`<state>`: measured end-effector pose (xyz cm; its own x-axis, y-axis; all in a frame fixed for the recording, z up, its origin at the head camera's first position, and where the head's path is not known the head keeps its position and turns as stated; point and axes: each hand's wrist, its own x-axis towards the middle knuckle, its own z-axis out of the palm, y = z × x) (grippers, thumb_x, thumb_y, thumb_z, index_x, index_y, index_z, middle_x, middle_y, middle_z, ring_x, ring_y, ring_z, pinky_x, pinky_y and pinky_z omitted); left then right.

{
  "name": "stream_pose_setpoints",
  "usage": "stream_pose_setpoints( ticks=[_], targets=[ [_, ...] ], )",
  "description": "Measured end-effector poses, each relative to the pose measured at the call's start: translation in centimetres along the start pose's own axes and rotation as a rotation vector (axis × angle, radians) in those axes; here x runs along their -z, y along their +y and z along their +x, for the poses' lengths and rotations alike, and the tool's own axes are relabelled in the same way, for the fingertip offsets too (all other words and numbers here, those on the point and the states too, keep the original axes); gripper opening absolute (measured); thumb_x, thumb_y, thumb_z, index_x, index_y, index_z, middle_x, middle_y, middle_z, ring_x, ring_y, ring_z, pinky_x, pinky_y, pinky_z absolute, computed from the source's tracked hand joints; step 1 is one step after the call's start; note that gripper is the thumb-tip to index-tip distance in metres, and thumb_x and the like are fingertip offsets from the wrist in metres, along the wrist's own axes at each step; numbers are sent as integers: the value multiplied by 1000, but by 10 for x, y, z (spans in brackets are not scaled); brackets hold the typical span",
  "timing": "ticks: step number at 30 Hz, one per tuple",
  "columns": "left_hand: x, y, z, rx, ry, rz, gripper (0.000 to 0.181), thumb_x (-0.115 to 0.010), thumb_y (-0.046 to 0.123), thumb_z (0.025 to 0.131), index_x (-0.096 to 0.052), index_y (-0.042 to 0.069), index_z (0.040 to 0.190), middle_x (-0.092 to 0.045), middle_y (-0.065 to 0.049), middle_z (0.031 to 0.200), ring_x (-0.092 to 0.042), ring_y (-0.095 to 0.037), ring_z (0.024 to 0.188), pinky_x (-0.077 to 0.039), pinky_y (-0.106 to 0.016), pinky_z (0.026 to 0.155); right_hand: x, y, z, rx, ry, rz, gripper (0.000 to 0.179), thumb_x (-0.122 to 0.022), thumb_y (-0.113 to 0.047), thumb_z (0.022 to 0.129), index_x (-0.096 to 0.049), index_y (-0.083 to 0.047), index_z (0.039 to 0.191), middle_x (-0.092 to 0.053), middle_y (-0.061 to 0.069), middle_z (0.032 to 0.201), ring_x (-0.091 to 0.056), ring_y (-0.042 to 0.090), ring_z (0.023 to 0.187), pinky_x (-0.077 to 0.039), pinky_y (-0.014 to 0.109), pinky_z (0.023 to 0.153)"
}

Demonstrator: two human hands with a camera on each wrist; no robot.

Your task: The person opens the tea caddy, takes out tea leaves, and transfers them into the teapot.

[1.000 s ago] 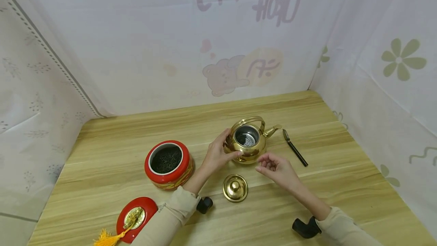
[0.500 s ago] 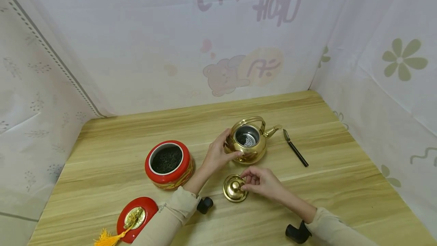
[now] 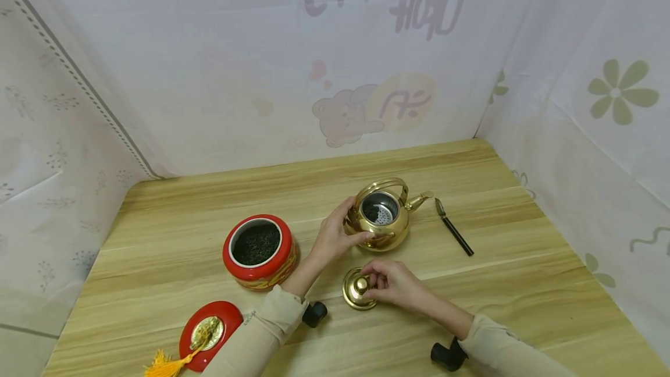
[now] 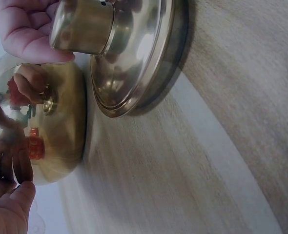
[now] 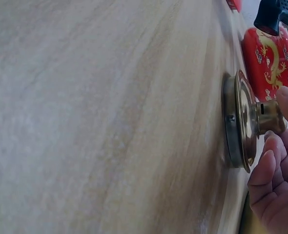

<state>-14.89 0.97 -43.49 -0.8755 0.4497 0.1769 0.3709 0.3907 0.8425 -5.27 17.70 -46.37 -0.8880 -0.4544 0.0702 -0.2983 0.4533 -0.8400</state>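
A gold teapot (image 3: 389,238) with an arched handle stands uncovered, its spout to the right. Inside its mouth a perforated metal strainer (image 3: 384,214) shows, with some dark tea leaves. My left hand (image 3: 335,233) holds the pot's left side, thumb across the front and fingers behind. In front of the pot, the gold teapot lid (image 3: 352,300) sits knob up on the table. My right hand (image 3: 399,285) pinches the lid's knob (image 5: 270,117) between thumb and fingers, as the right wrist view shows. The left wrist view has the lid (image 4: 129,68) close beside the pot's shiny belly (image 4: 66,126).
A red jar (image 3: 285,240) full of dark tea leaves stands open left of the left forearm. Its red lid (image 3: 188,336) with a yellow tassel (image 3: 164,365) lies at the front left. A black-handled spoon (image 3: 457,236) lies right of the spout. Cloth walls enclose the table.
My right hand has moved from the pot's front right, down and left to the lid's knob, and taken hold of it. My left hand has stayed on the teapot.
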Motion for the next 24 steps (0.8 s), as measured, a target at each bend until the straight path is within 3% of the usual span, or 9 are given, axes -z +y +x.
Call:
stream_pose_setpoints(
  ticks=[16, 24],
  targets=[
    [0, 1, 1, 16, 0, 19, 85, -82, 25, 72, -39, 4, 142, -39, -14, 146, -36, -28, 135, -31, -40, 112, -6, 2, 3, 4, -3, -48, 25, -76, -16, 78, -67, -5, 98, -59, -3, 74, -47, -4, 62, -46, 15, 52],
    [0, 0, 0, 2, 2, 3, 84, -82, 23, 72, -39, 3, 141, -39, -18, 146, -36, -30, 135, -32, -42, 112, -4, -2, 1, 26, 18, -44, 22, -75, -15, 79, -67, -4, 97, -58, -4, 73, -46, -4, 62, -44, 15, 52]
  ],
)
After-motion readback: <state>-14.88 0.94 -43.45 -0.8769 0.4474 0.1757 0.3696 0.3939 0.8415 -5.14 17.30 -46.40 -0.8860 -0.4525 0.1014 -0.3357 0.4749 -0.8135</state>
